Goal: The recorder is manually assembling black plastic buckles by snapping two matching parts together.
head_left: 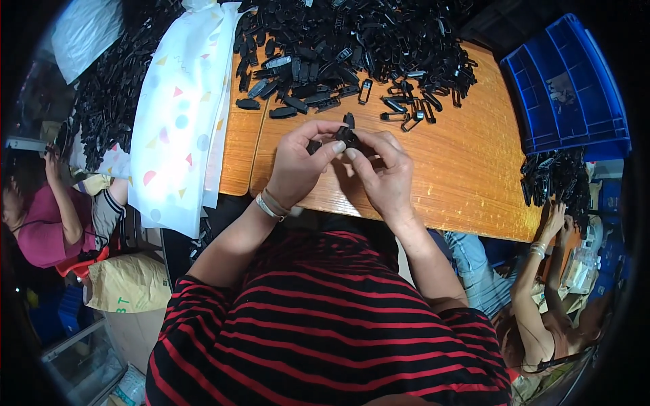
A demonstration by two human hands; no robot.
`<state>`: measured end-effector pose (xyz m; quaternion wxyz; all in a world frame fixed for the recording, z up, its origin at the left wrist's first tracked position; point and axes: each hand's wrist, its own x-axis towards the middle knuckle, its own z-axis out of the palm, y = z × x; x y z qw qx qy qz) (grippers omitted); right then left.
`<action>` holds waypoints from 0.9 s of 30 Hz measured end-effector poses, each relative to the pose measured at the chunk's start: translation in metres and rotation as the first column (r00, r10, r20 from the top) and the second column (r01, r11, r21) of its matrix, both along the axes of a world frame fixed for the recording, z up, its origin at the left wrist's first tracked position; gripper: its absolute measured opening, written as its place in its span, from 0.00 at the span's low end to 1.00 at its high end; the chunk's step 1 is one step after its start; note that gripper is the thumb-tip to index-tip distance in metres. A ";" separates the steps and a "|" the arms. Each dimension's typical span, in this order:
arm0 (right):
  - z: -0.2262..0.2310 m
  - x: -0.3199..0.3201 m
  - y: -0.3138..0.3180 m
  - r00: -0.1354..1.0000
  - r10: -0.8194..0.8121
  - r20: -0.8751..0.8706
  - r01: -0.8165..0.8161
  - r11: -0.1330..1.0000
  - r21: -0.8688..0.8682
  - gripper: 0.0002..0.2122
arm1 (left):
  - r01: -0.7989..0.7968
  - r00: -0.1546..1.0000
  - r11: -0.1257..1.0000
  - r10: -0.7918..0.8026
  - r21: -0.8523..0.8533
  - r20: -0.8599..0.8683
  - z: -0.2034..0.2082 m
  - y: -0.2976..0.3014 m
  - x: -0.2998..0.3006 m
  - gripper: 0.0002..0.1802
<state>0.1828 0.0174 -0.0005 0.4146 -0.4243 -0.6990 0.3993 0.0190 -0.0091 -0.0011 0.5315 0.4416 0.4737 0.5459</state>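
Observation:
Over the near part of the wooden table [433, 183], both of my hands meet at a small black plastic part [347, 135]. My left hand [302, 157] has thumb and fingers pinched on it from the left side. My right hand [387, 166] pinches it from the right, thumb toward me. The fingers cover much of the part, so its exact kind does not show. Beyond my hands lies a wide heap of black plastic pieces [311, 68], some long and solid. Several open black frames [413, 108] lie at its right front edge.
A white plastic sheet with coloured shapes [179, 115] hangs over the table's left side. At the right stands a blue crate [569, 88]. Co-workers sit at both sides, one with hands [555, 220] at another black pile. A brown paper bag [128, 281] is at lower left.

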 end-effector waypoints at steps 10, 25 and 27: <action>-0.008 -0.015 -0.018 0.985 -0.136 0.105 0.081 0.907 0.413 0.17 | -0.099 0.988 0.985 0.115 0.145 -0.107 -0.011 -0.021 0.011 0.10; -0.021 -0.060 -0.060 0.980 0.201 0.004 -0.200 0.978 -0.065 0.18 | 0.004 0.979 0.984 0.033 -0.175 0.203 -0.010 -0.064 -0.038 0.19; -0.018 -0.063 -0.060 0.976 0.215 -0.047 -0.217 0.975 -0.051 0.18 | -0.056 0.980 0.982 0.088 -0.181 0.176 -0.006 -0.069 -0.036 0.19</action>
